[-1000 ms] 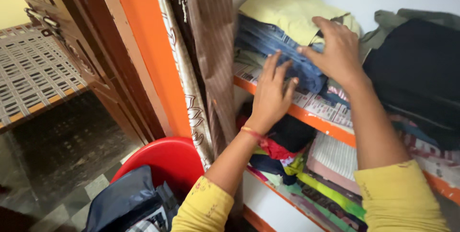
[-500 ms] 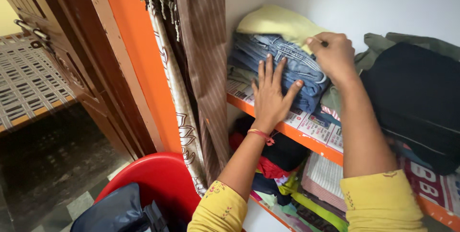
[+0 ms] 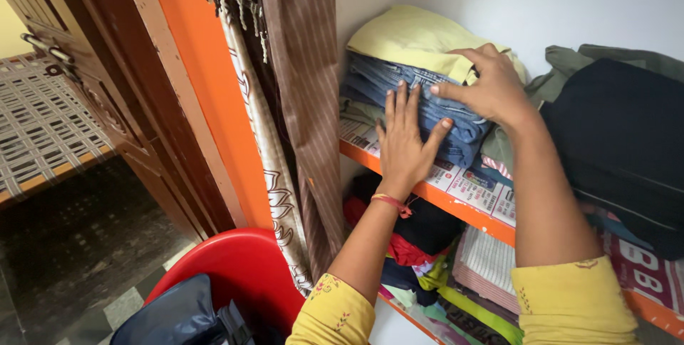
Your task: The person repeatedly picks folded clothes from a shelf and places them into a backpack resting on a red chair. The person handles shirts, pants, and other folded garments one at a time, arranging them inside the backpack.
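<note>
Both hands flat and spread: left hand [image 3: 403, 144] braces the jeans [image 3: 420, 103], right hand [image 3: 488, 88] on top; stack could slide off the shelf [image 3: 427, 192] edge.

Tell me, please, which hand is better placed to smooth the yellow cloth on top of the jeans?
The right hand: it rests at the yellow cloth, while the left hand lies lower, flat against the folded jeans.

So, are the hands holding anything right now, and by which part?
Nothing is gripped: left hand presses flat on the folded jeans' front, right hand rests on top.
</note>
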